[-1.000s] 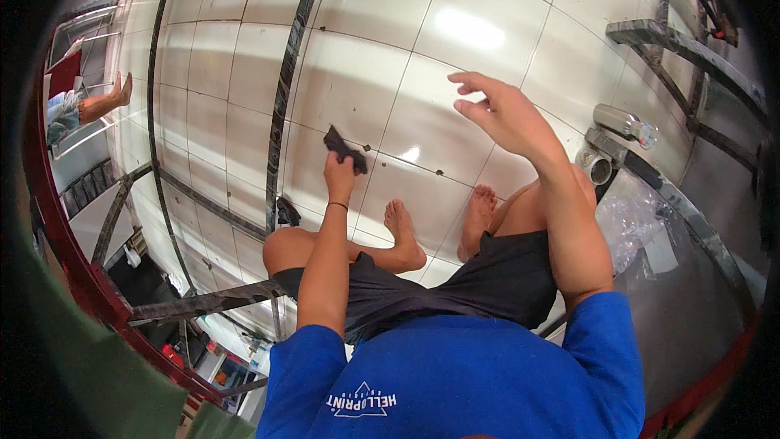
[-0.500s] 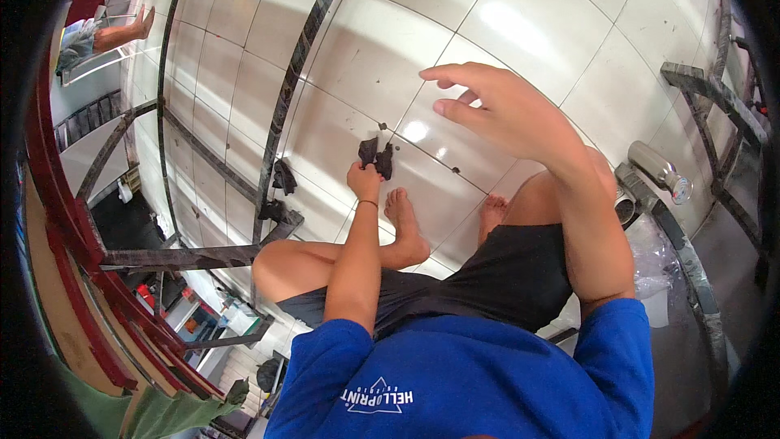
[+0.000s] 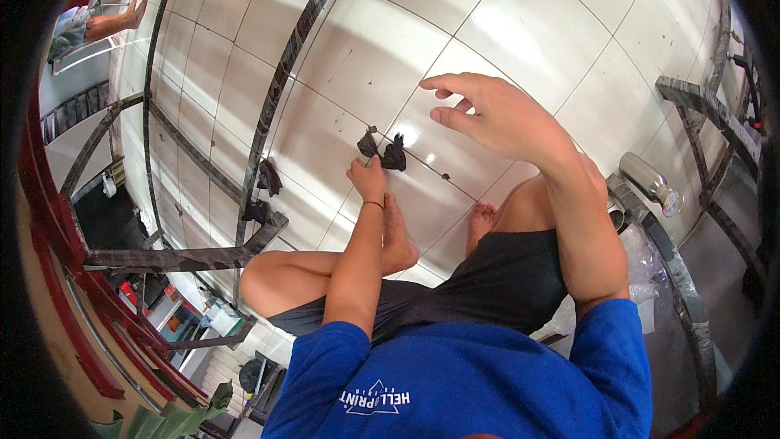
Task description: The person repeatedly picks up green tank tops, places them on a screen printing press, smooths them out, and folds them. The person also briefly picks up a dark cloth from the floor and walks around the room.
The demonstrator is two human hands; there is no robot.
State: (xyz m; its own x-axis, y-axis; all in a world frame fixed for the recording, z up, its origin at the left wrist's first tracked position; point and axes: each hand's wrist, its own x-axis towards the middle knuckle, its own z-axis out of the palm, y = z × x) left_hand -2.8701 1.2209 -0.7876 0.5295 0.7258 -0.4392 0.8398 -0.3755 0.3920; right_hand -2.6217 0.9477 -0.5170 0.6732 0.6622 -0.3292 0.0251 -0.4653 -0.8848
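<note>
Tiled floor (image 3: 390, 57), pale and glossy, filling most of the frame, with grey grout lines bending toward the rim and a bright glare patch in the upper right. Dark metal bars (image 3: 280, 89) run from the top centre down to the lower left, where they meet a cross bar (image 3: 171, 258); a second dark frame (image 3: 707, 106) stands at the right edge. Blue shirt (image 3: 471, 382) and black shorts (image 3: 496, 293) occupy the lower centre — the person sits with bare legs drawn up, the left foot (image 3: 398, 240) and right foot (image 3: 483, 215) flat on the tiles just below centre. Right hand (image 3: 496, 114), right of centre, is raised above the floor, fingers spread and slightly curled, holding nothing. Left hand (image 3: 367, 179), at centre, is closed on the lower edge of a small black piece (image 3: 383, 150) that rests on a grout line just above the left foot; how tightly the fingers pinch it cannot be told. Two more black pieces (image 3: 268, 179) lie beside the bars, left of centre. A metal bottle (image 3: 646, 181) lies at the right, beside clear plastic (image 3: 650, 268). Another person's legs (image 3: 110, 23) show in the upper left corner.
</note>
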